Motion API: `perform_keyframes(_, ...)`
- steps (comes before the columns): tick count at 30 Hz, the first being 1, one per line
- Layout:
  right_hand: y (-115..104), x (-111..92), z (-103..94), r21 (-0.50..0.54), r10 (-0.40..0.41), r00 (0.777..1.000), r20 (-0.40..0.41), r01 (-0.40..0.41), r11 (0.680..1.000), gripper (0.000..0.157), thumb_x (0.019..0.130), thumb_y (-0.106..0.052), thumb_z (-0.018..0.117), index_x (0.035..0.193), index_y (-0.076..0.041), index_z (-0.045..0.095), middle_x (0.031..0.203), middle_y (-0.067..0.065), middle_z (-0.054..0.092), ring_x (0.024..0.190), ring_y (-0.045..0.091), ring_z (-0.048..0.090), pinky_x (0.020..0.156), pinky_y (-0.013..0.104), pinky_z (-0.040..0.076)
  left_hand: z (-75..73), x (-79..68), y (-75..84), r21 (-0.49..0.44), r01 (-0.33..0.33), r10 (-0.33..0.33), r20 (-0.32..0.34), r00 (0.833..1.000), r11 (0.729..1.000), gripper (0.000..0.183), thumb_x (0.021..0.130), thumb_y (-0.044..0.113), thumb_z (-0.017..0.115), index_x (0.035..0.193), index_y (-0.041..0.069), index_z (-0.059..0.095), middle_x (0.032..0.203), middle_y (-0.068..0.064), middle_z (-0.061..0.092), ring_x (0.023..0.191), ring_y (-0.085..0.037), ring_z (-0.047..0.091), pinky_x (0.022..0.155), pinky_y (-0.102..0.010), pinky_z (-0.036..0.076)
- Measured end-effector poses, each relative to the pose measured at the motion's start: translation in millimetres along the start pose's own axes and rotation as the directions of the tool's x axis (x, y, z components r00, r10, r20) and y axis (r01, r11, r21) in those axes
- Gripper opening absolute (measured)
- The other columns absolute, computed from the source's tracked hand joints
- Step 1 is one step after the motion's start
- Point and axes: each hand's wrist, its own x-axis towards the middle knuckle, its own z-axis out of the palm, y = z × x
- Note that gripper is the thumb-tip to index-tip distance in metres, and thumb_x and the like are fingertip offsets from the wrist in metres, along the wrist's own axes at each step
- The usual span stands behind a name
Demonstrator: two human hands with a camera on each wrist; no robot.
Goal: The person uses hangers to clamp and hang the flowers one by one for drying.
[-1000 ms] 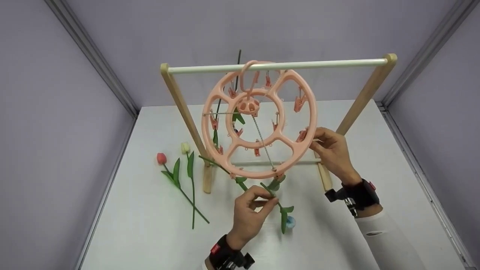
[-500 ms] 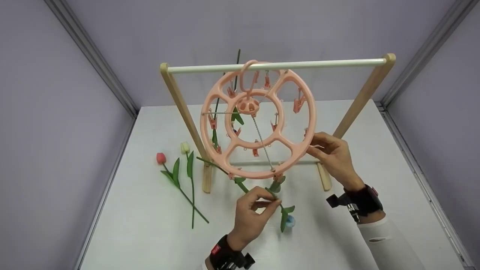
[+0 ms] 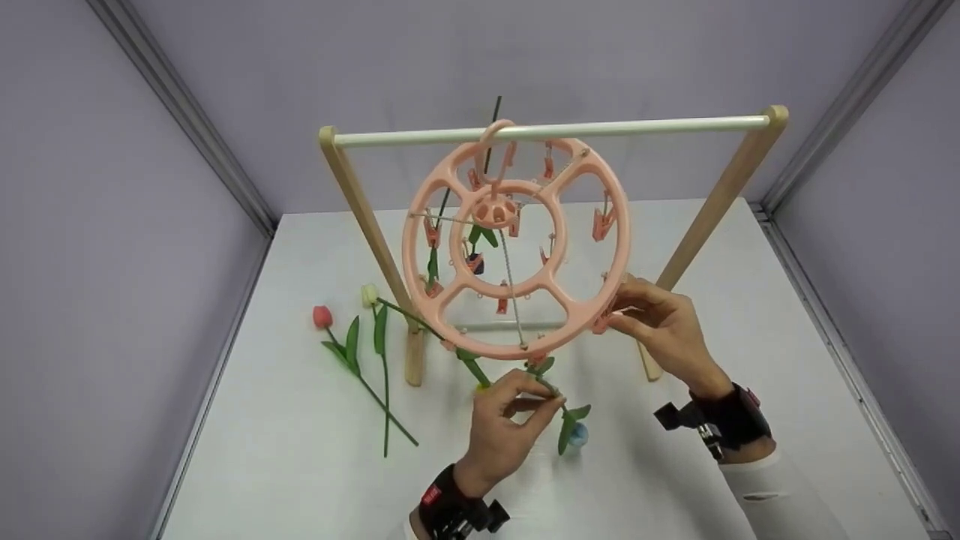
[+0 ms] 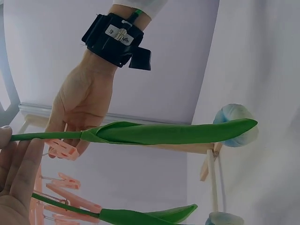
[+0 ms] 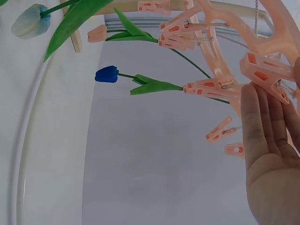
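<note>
A round pink clip hanger (image 3: 409, 247) hangs by its hook from a white rail. My left hand (image 3: 501, 435) pinches the green stem of a pale blue tulip (image 3: 577, 434) below the hanger's front rim; its flower points down and right. At the right rim, my right hand (image 3: 664, 326) holds a pink clip (image 3: 602, 322) between thumb and fingers. In the right wrist view this clip (image 5: 262, 72) shows nothing in its jaws. A dark blue tulip (image 5: 107, 74) and a peach tulip (image 5: 97, 33) hang head down from other clips.
The white rail (image 3: 637, 127) spans two wooden legs (image 3: 724, 199) around the hanger. A red tulip (image 3: 322, 316) and a cream tulip (image 3: 370, 295) lie with crossed stems on the white table (image 3: 285, 450). Several other clips dangle from the rings. Grey walls enclose the table.
The hanger has turned clockwise in the head view, its front rim shifting left. My right hand and its clip sit slightly lower. My left hand stays nearly still with the tulip.
</note>
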Motion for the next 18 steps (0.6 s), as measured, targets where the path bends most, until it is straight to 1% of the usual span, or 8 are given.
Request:
perform_keyframes(6, -2.4, -5.6, 4.8, 0.001, -0.042, 0.998, 0.038, 0.042, 0.999, 0.030, 0.092, 0.015, 0.070, 0.122, 0.015, 0.067, 0.113, -0.004, 0.077, 0.098, 0.011, 0.077, 0.087, 0.026, 0.065, 0.2, 5.2, 4.6, 0.013, -0.048, 0.048, 0.002, 0.999, 0.999, 0.009, 0.093, -0.003, 0.076, 0.100, 0.000, 0.072, 0.093, -0.021, 0.071, 0.086, -0.028, 0.076, 0.075, -0.034, 0.068)
perform_keyframes(12, -4.1, -11.6, 12.6, -0.003, -0.097, 0.994, 0.044, 0.097, 0.995, 0.030, 0.090, 0.016, 0.071, 0.120, 0.011, 0.069, 0.111, 0.002, 0.076, 0.097, 0.013, 0.077, 0.087, 0.026, 0.065, 0.8, 7.7, 7.0, 0.026, -0.057, 0.057, -0.007, 0.998, 0.998, 0.009, 0.093, -0.002, 0.077, 0.100, 0.001, 0.072, 0.094, -0.020, 0.073, 0.089, -0.026, 0.077, 0.076, -0.033, 0.068)
perform_keyframes(15, -4.5, -14.3, 16.6, 0.014, -0.135, 0.990, 0.043, 0.135, 0.991, 0.034, 0.088, 0.020, 0.070, 0.120, 0.012, 0.068, 0.109, 0.006, 0.076, 0.099, 0.013, 0.076, 0.088, 0.025, 0.065, 1.9, 7.1, 8.4, 0.030, -0.062, 0.062, -0.009, 0.998, 0.998, 0.010, 0.093, -0.002, 0.077, 0.101, 0.002, 0.073, 0.095, -0.019, 0.073, 0.091, -0.026, 0.077, 0.076, -0.033, 0.068)
perform_keyframes(18, -5.2, -16.4, 20.2, 0.027, -0.160, 0.986, 0.040, 0.159, 0.987, 0.038, 0.085, 0.024, 0.069, 0.121, 0.012, 0.068, 0.108, 0.009, 0.077, 0.099, 0.013, 0.076, 0.088, 0.024, 0.065, 2.9, 6.3, 9.2, 0.031, -0.081, 0.081, -0.005, 0.997, 0.996, 0.011, 0.093, -0.004, 0.076, 0.101, 0.001, 0.072, 0.097, -0.019, 0.072, 0.092, -0.028, 0.076, 0.077, -0.033, 0.068)
